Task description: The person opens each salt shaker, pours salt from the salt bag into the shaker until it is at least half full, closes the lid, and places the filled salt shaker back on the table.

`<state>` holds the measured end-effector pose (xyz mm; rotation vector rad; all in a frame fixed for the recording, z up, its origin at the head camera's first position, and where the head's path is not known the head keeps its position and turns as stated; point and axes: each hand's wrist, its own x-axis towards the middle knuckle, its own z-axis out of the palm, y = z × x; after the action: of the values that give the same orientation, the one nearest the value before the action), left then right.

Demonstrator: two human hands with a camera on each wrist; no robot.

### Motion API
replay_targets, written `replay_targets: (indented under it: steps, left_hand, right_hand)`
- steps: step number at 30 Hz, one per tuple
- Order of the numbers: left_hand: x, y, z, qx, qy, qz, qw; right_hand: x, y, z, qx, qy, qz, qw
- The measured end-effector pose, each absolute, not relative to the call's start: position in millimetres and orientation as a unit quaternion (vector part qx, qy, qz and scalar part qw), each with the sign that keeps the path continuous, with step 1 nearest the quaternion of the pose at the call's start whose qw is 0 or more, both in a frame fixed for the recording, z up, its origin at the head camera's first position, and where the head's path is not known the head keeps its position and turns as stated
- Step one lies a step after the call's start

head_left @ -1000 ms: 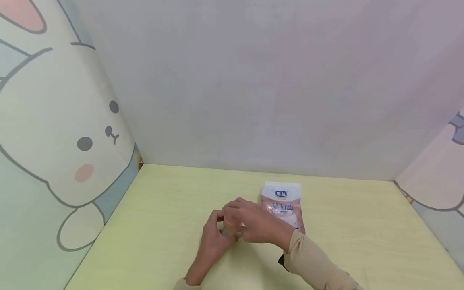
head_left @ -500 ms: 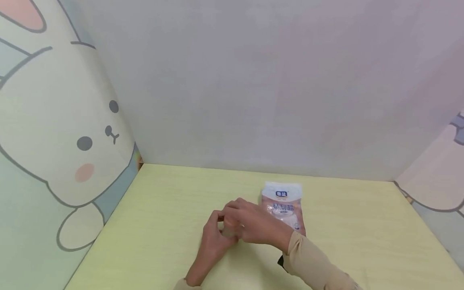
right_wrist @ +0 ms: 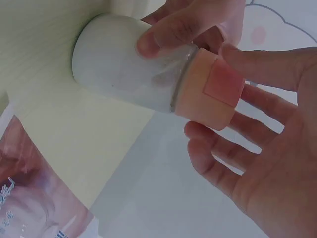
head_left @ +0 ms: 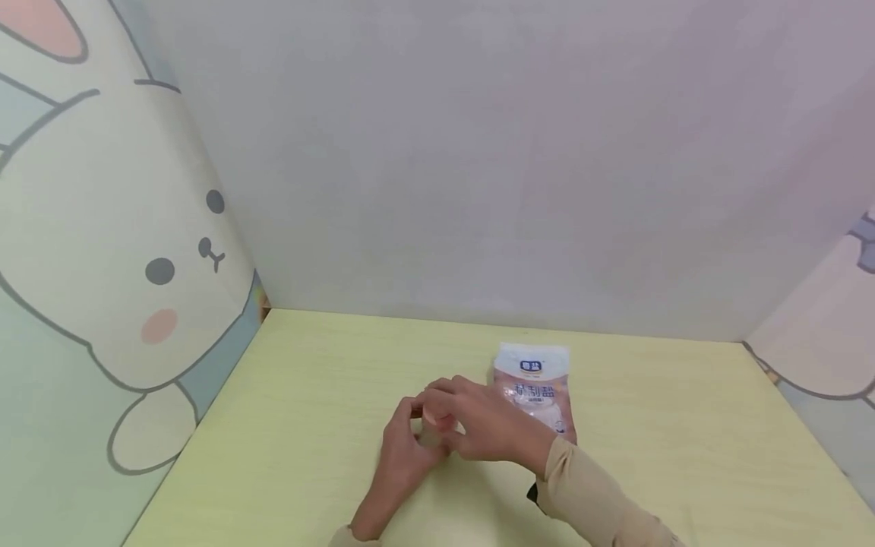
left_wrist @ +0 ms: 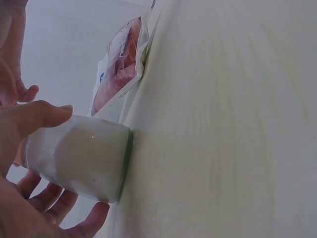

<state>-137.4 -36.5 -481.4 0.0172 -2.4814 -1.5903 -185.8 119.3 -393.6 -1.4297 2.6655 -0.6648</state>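
A glass jar point(right_wrist: 124, 64) with pale contents stands upright on the table, topped by a peach-pink cap point(right_wrist: 210, 94). My left hand point(head_left: 405, 456) grips the jar's body, its thumb point(left_wrist: 52, 114) on one side and fingers round the other. At the cap is my right hand point(head_left: 488, 422), thumb and fingers curled about its edge. The cap has a squarish flap outline on its side in the right wrist view. From the head, the hands hide most of the jar.
A white and pink bag of salt point(head_left: 533, 387) lies just behind my right hand, partly covered by the wrist. The pale yellow table point(head_left: 328, 365) meets a grey wall point(head_left: 437, 190) at the back. A cartoon-printed panel point(head_left: 102, 251) rises on the left.
My right hand's fingers have turned and shifted slightly about the cap, so more of the cap shows from above. The left hand and jar have stayed in place.
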Motion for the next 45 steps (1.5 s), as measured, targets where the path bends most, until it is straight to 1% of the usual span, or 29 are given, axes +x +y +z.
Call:
replay_targets:
  steps: [3, 8, 11, 17, 22, 30, 35, 45]
  left_hand:
    - [-137.4, -38.6, -482.2, -0.004, -0.837, -0.539, 0.092]
    - [-137.2, -38.7, -482.9, 0.000, -0.834, -0.545, 0.085]
    - [-137.3, -38.0, -482.7, 0.007, -0.833, -0.547, 0.086]
    - [-138.9, -36.8, -481.0, 0.011, -0.838, -0.538, 0.095]
    - [-140.4, -36.3, -478.2, 0.008, -0.851, -0.513, 0.111]
    - [-140.4, -37.0, -475.9, 0.013, -0.863, -0.489, 0.129]
    - [-140.7, -36.9, -475.1, 0.013, -0.869, -0.477, 0.132]
    - [-140.3, -38.4, -473.7, -0.004, -0.879, -0.465, 0.107]
  right_hand:
    - [-188.6, 122.4, -390.9, -0.491, 0.836, -0.239, 0.049]
    - [-192.0, 120.6, -396.3, -0.503, 0.821, -0.267, 0.044]
    - [-191.9, 116.8, -402.0, -0.484, 0.833, -0.265, 0.028]
    - [-187.3, 106.5, -408.8, -0.453, 0.860, -0.233, -0.032]
    - [-180.0, 100.3, -410.6, -0.427, 0.880, -0.198, -0.057]
    - [-170.1, 94.1, -415.9, -0.400, 0.890, -0.191, -0.107]
    - [-167.6, 93.5, -417.1, -0.394, 0.891, -0.190, -0.120]
    - [-167.6, 94.2, -423.2, -0.397, 0.886, -0.198, -0.136]
